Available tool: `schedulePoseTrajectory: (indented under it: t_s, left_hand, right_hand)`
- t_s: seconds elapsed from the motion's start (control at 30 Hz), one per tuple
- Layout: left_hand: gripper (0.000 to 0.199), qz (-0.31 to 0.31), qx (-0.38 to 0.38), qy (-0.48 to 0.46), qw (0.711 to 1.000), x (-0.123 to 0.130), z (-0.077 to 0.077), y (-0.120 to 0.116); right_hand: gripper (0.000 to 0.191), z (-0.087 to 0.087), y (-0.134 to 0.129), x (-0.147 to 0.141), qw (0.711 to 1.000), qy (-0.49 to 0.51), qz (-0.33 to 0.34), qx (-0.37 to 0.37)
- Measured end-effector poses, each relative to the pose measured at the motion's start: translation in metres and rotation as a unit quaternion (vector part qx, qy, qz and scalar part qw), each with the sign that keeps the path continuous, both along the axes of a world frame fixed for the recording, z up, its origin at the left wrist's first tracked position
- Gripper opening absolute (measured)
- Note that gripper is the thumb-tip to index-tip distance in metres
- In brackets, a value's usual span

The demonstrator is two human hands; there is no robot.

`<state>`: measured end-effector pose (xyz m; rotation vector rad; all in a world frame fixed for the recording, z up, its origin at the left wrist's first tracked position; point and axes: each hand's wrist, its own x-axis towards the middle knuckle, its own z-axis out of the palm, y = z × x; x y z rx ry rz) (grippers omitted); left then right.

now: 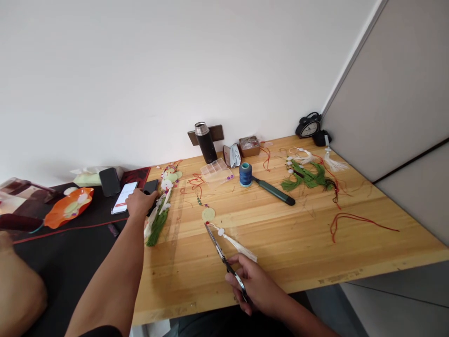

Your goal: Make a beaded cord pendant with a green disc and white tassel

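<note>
My left hand (138, 202) reaches to the left, its thumb spread out beside a black flat object (150, 186) and its fingers at the edge of a lit phone (126, 194). My right hand (257, 283) is closed around scissors (224, 260), whose blades point away from me. The blade tips are next to a pale round disc (208, 214) with a beaded cord above it and a white tassel (242, 246) below. Strung discs (170, 177) with green and white tassels (157, 228) lie right of my left hand.
A blue thread spool (246, 175), green-handled tool (275, 191), clear compartment box (217, 173) and black bottle (206, 142) stand or lie behind. Green tassels (308, 175) and red cord (351, 216) are right. An orange dish (69, 207) and another person's arm (21, 290) are left.
</note>
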<state>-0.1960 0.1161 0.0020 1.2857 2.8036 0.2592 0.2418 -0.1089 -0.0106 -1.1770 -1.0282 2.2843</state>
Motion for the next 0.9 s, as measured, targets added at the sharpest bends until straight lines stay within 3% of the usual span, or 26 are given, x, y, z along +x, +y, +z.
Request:
schedulePoseTrajectory:
  t_s: [0.23,0.37,0.47,0.57,0.73,0.9]
  left_hand:
    - [0.076,-0.002,0.069,-0.042,0.997,-0.004,0.022,-0.029]
    - [0.082,-0.029,0.138,-0.074,0.987,0.022,0.032,-0.066]
    - [0.086,-0.086,0.163,-0.158,0.970,0.060,0.025,-0.104]
    - [0.085,-0.137,0.123,-0.170,0.968,0.100,0.007,-0.142]
    - [0.072,-0.183,0.096,-0.068,0.976,0.143,-0.018,-0.186]
    - [0.070,-0.203,0.113,-0.016,0.972,0.162,-0.018,-0.208]
  right_hand:
    - [0.074,0.000,0.001,0.001,1.000,-0.002,0.005,-0.003]
    - [0.078,0.003,0.002,0.002,1.000,-0.011,0.008,0.001]
    - [0.073,0.006,0.004,0.003,1.000,-0.017,0.009,0.008]
    - [0.070,0.009,0.005,0.003,0.999,-0.026,0.019,0.006]
    - [0.072,0.009,0.005,0.006,0.999,-0.029,0.027,-0.004]
    - [0.074,0.009,0.004,0.007,0.999,-0.025,0.030,-0.007]
